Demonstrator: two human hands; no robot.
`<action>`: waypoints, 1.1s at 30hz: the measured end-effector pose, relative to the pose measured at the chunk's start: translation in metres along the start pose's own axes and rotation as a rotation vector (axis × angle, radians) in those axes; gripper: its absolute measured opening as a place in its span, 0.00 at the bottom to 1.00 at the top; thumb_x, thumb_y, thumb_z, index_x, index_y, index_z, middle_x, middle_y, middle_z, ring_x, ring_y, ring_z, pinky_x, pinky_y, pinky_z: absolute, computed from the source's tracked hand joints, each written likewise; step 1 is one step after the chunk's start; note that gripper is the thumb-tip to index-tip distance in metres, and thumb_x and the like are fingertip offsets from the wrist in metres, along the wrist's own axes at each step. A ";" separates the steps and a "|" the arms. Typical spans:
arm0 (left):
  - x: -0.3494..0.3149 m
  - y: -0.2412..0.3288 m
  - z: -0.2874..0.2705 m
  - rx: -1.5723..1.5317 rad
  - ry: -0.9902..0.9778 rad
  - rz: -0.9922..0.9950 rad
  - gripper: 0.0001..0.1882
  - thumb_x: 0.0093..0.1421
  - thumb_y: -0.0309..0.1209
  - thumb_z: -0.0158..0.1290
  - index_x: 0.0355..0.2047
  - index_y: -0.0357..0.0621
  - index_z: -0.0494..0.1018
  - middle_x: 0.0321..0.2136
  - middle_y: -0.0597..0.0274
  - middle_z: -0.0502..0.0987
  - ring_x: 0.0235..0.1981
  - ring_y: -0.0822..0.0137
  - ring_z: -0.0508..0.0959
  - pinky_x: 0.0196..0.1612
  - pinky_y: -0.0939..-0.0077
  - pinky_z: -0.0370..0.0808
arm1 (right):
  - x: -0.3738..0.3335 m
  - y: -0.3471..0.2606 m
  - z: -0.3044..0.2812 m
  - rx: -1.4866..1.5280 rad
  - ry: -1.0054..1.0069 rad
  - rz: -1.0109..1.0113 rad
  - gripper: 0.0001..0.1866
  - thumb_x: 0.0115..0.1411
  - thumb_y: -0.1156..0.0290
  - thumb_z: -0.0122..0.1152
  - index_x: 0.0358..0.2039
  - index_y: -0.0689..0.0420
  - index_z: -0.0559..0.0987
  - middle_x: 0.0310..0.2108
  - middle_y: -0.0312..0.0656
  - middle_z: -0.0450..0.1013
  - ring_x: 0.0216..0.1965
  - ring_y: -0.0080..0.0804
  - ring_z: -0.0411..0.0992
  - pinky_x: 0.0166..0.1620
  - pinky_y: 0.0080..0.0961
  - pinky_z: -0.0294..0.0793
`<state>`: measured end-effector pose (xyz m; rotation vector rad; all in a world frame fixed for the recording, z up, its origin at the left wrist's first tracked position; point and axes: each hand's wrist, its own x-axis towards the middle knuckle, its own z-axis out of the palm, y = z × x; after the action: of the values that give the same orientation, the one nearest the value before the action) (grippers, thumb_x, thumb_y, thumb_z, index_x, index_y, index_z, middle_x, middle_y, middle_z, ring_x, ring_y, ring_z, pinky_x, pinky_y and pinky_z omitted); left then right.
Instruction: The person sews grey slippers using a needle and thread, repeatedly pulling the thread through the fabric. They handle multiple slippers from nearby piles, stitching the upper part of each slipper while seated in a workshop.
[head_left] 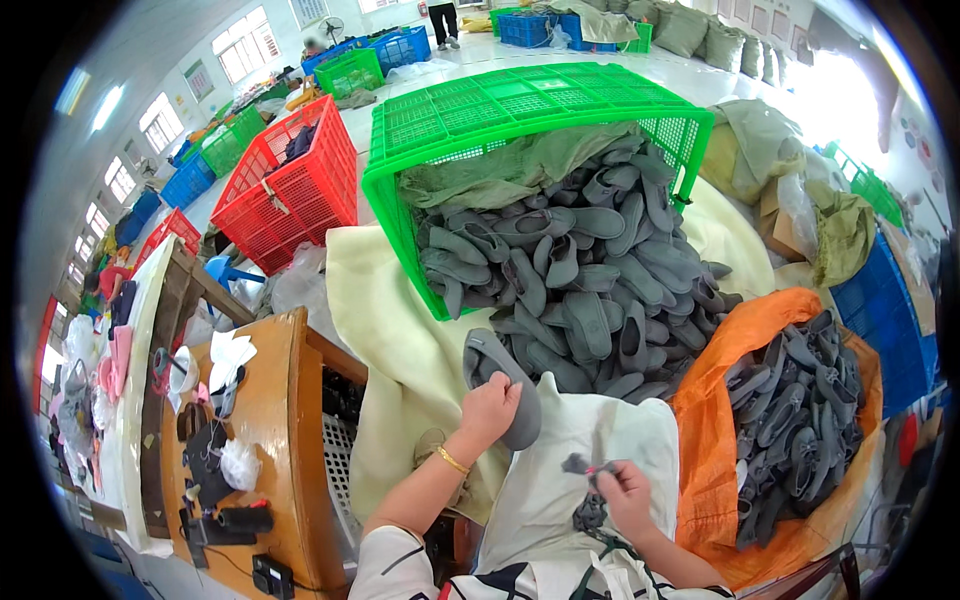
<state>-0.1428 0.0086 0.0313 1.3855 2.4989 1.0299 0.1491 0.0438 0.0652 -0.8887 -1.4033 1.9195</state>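
Observation:
My left hand (490, 405) grips a grey flip-flop sole (500, 375) by its side, held over a white cloth (560, 470) on my lap. Lower right of it, my right hand (625, 495) pinches a small dark grey strap piece (582, 465). Just beyond both hands, a tipped green plastic crate (520, 105) spills a big heap of grey soles (590, 280) onto a pale yellow sheet (390, 330). An orange sack (715, 420) to the right holds several grey flip-flops (800, 410).
A wooden workbench (275, 440) with black tools and white scraps stands at my left. Red (285, 190), green and blue crates line the floor behind. Filled sacks (800, 190) and a blue crate (885, 310) sit on the right. A person stands far back.

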 end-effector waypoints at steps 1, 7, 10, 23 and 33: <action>-0.007 0.009 -0.002 -0.062 0.031 -0.024 0.13 0.64 0.38 0.56 0.31 0.41 0.70 0.18 0.48 0.73 0.22 0.50 0.76 0.26 0.60 0.72 | -0.011 -0.005 0.010 0.008 -0.061 -0.027 0.06 0.65 0.77 0.59 0.41 0.63 0.77 0.33 0.34 0.76 0.33 0.15 0.72 0.36 0.16 0.73; -0.079 0.054 0.000 -1.070 -0.171 -0.513 0.09 0.64 0.33 0.58 0.32 0.42 0.72 0.22 0.72 0.73 0.24 0.80 0.71 0.26 0.79 0.67 | -0.030 -0.041 0.034 -0.539 -0.238 -0.649 0.11 0.55 0.78 0.67 0.40 0.57 0.79 0.25 0.41 0.71 0.21 0.33 0.67 0.26 0.26 0.66; -0.103 0.098 -0.025 -1.515 -0.353 -0.745 0.05 0.64 0.30 0.57 0.30 0.47 0.74 0.26 0.70 0.77 0.27 0.79 0.73 0.31 0.82 0.68 | -0.033 -0.027 0.020 -0.585 -0.114 -0.663 0.12 0.55 0.78 0.67 0.41 0.57 0.79 0.26 0.41 0.71 0.22 0.32 0.67 0.27 0.25 0.67; -0.165 0.119 -0.011 -1.703 -0.325 -0.894 0.13 0.63 0.25 0.57 0.47 0.37 0.71 0.42 0.63 0.76 0.41 0.74 0.76 0.46 0.80 0.72 | -0.002 0.023 -0.003 0.226 -0.110 0.246 0.10 0.69 0.67 0.56 0.43 0.60 0.77 0.35 0.31 0.75 0.33 0.16 0.70 0.38 0.16 0.70; -0.169 0.100 0.027 -1.620 -0.092 -1.018 0.16 0.61 0.28 0.61 0.47 0.34 0.73 0.43 0.59 0.79 0.44 0.67 0.79 0.50 0.72 0.76 | -0.040 0.008 -0.033 -0.467 -0.149 -0.030 0.10 0.64 0.68 0.61 0.41 0.62 0.78 0.32 0.37 0.76 0.32 0.24 0.74 0.37 0.25 0.74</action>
<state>0.0374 -0.0744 0.0337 -0.2819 1.0398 1.7292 0.1988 0.0290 0.0576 -0.9366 -1.9916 1.6885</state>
